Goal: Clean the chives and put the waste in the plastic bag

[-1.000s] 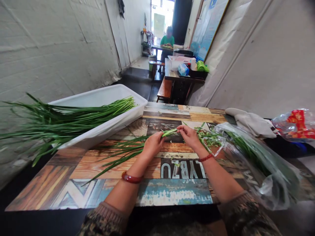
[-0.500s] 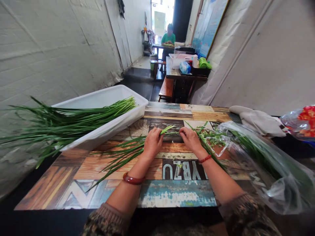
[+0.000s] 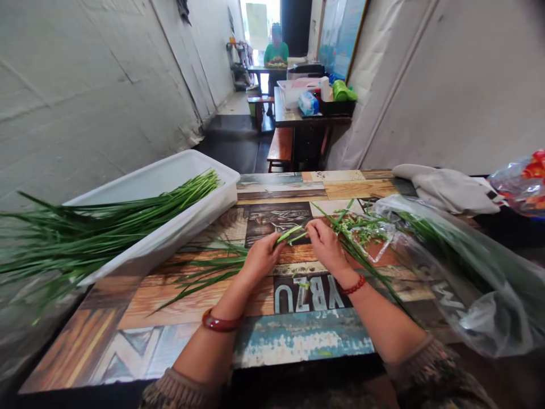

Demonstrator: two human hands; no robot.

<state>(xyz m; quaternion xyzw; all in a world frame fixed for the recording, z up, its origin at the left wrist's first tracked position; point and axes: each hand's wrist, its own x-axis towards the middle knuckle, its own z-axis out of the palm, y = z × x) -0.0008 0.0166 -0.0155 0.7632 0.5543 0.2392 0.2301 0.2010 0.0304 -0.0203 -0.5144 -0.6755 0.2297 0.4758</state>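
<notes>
My left hand (image 3: 261,255) is closed around a small bunch of garlic chives (image 3: 213,264). Their green leaves trail left over the table, and the pale stem ends stick out past my fingers to the right. At those ends, my right hand (image 3: 324,245) pinches with thumb and fingertips; the exact bit between them is too small to make out. Beside it on the right lies a loose heap of chive trimmings (image 3: 361,232) with a few long leaves. A larger pile of chives (image 3: 140,216) rests in a white plastic tub (image 3: 170,162) at left, leaves hanging over its edge.
A clear plastic bag (image 3: 485,324) with more chives lies at the table's right. Behind it are a grey cloth (image 3: 443,190) and a red-patterned bag (image 3: 528,184). Farther back stand a bench (image 3: 281,145), a cluttered table (image 3: 293,116) and a seated person in green (image 3: 276,54).
My view has shifted slightly. My right hand has come a little nearer the stem ends of the chives, while my left hand keeps its hold on the bunch.
</notes>
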